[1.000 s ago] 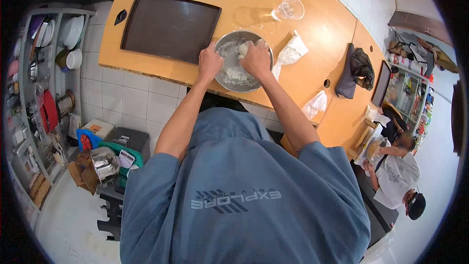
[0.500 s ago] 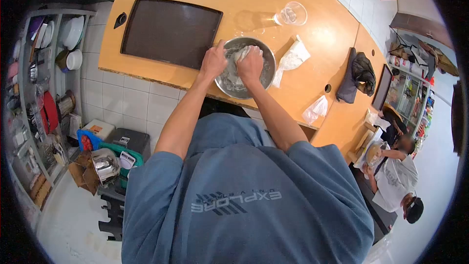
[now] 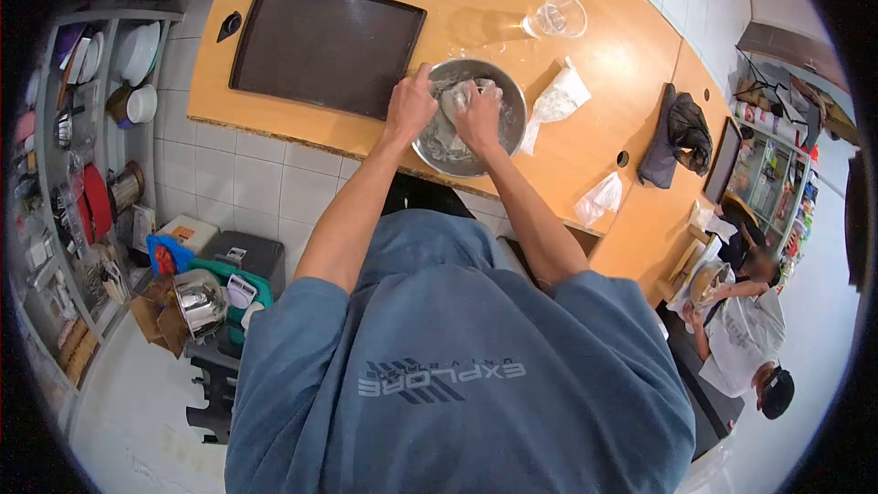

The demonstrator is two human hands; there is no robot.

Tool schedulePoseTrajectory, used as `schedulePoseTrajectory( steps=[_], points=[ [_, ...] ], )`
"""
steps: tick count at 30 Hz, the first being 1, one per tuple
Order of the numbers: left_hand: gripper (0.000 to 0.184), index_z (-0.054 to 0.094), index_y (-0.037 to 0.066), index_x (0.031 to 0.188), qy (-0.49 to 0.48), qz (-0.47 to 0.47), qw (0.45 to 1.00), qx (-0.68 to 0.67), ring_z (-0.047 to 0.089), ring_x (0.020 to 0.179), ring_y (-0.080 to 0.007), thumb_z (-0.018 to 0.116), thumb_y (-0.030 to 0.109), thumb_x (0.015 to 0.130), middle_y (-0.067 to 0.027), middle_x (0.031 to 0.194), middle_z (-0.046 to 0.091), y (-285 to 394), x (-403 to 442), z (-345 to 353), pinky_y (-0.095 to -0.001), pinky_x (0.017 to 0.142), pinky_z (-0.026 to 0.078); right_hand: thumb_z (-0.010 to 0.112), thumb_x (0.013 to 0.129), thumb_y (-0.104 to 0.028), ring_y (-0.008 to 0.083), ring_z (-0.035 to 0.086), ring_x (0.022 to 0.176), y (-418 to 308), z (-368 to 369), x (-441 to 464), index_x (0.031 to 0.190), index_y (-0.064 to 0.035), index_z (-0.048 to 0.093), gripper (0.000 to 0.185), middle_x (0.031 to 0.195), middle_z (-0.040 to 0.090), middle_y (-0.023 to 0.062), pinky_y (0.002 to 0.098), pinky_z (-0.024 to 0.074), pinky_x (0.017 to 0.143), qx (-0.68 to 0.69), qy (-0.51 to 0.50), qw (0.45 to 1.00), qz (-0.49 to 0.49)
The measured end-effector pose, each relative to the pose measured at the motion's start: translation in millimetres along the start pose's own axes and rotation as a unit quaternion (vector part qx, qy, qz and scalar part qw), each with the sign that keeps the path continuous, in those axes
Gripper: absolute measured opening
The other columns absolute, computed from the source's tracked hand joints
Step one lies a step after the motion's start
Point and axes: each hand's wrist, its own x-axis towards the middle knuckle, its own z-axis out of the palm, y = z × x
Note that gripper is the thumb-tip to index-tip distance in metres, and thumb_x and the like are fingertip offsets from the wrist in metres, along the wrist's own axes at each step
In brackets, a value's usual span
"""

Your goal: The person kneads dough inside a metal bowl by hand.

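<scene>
A steel mixing bowl (image 3: pixel 511 133) stands near the table's front edge, its inside smeared with flour. My left hand (image 3: pixel 411 110) is closed on the bowl's left rim. Inside the bowl, the fingers of my right hand (image 3: pixel 479 121) are curled into a pale, floury dough (image 3: pixel 449 106), which they partly hide. Just right of the bowl lies a white plastic bag (image 3: pixel 558 96), twisted narrow at one end. Behind it is a clear cup (image 3: pixel 560 16). To the left, a dark baking tray (image 3: pixel 325 50) lies flat.
A smaller plastic bag (image 3: pixel 600 198) and dark cloth items (image 3: pixel 672 137) lie farther right on the wooden table (image 3: pixel 622 46). Another person (image 3: pixel 745 334) in a pale shirt works at the right. Shelves (image 3: pixel 110 155) and stacked bins (image 3: pixel 242 265) stand at the left.
My right hand has shifted slightly within the bowl, working the dough. My left hand keeps its hold on the rim. The whole view has shifted a little.
</scene>
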Motion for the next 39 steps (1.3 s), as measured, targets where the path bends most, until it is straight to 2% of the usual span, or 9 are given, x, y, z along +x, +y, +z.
schedulePoseTrajectory(
  steps=[2,8,11,14,17,23,29,32,39],
  points=[
    [0.031,0.056,-0.002,0.117,-0.031,-0.041,0.999,0.004,0.066,0.095,-0.0494,0.059,0.000,0.087,-0.0316,0.095,0.068,5.7,-2.0,-3.5,-0.0572,0.081,0.052,0.069,0.086,-0.027,0.0469,0.053,0.122,7.8,-5.1,-10.0,0.120,0.0000,0.060,0.044,0.127,0.058,0.0264,0.0608,0.0381,0.104,0.002,0.030,0.998,-0.064],
    [0.026,0.056,-0.002,0.115,-0.011,-0.003,1.000,0.018,0.067,0.087,-0.0489,0.058,0.003,0.090,-0.0310,0.087,0.068,6.5,-2.2,-3.9,-0.0570,0.075,0.053,0.069,0.088,-0.034,0.0462,0.065,0.099,0.0,-30.3,-8.9,0.111,-0.0028,0.065,0.039,0.105,0.069,0.0256,0.0581,0.0478,0.092,0.023,-0.093,0.995,0.013],
    [0.027,0.056,-0.002,0.116,-0.024,-0.011,0.999,0.029,0.067,0.088,-0.0492,0.059,0.003,0.090,-0.0308,0.089,0.068,0.8,-0.4,0.9,-0.0565,0.077,0.054,0.070,0.088,-0.037,0.0443,0.065,0.101,1.0,-31.7,-5.4,0.109,-0.0003,0.064,0.043,0.109,0.068,0.0266,0.0566,0.0509,0.086,0.064,-0.039,0.997,0.021],
    [0.027,0.056,-0.002,0.114,-0.021,-0.009,0.999,0.023,0.067,0.089,-0.0489,0.059,0.002,0.088,-0.0308,0.091,0.069,1.9,-1.4,0.2,-0.0563,0.077,0.054,0.069,0.088,-0.038,0.0446,0.065,0.103,8.7,-16.6,-0.9,0.120,0.0003,0.060,0.051,0.112,0.067,0.0270,0.0553,0.0523,0.088,0.030,-0.148,0.987,-0.053],
    [0.027,0.055,-0.002,0.112,-0.017,-0.001,1.000,0.019,0.067,0.090,-0.0488,0.059,0.001,0.085,-0.0307,0.091,0.069,0.5,-0.3,0.7,-0.0562,0.078,0.054,0.073,0.084,-0.038,0.0443,0.065,0.107,0.2,-11.8,-13.5,0.131,0.0019,0.054,0.064,0.116,0.065,0.0295,0.0535,0.0534,0.091,-0.138,-0.016,0.985,-0.098],
    [0.028,0.055,-0.002,0.109,-0.016,-0.001,1.000,0.022,0.067,0.088,-0.0489,0.060,-0.001,0.082,-0.0304,0.090,0.069,-0.7,0.3,2.5,-0.0565,0.077,0.054,0.078,0.072,-0.036,0.0479,0.062,0.114,-1.2,-41.6,-5.6,0.135,0.0090,0.048,0.083,0.121,0.062,0.0347,0.0516,0.0526,0.096,0.024,-0.316,0.948,0.022],
    [0.024,0.054,-0.002,0.106,-0.022,0.021,0.999,0.012,0.067,0.087,-0.0495,0.060,-0.001,0.083,-0.0311,0.089,0.068,-2.9,0.5,1.2,-0.0566,0.076,0.053,0.078,0.075,-0.042,0.0475,0.054,0.126,21.7,-21.6,-26.8,0.139,0.0083,0.047,0.087,0.135,0.053,0.0378,0.0515,0.0495,0.102,-0.026,-0.205,0.973,-0.105],
    [0.024,0.054,-0.003,0.106,-0.039,0.009,0.999,0.021,0.067,0.087,-0.0496,0.060,-0.001,0.083,-0.0314,0.088,0.068,2.5,-0.5,-3.2,-0.0563,0.077,0.053,0.078,0.076,-0.047,0.0466,0.048,0.132,4.0,-27.7,-40.1,0.139,0.0075,0.048,0.088,0.141,0.046,0.0395,0.0524,0.0481,0.103,-0.078,-0.201,0.976,-0.012],
    [0.029,0.054,-0.002,0.107,-0.035,0.020,0.999,0.013,0.067,0.090,-0.0486,0.060,-0.002,0.079,-0.0299,0.094,0.070,-0.8,-2.3,-0.5,-0.0552,0.080,0.054,0.082,0.074,-0.039,0.0456,0.067,0.104,12.3,-29.6,-23.6,0.128,0.0056,0.057,0.074,0.109,0.067,0.0337,0.0484,0.0543,0.092,0.012,-0.301,0.953,-0.002]
  ],
)
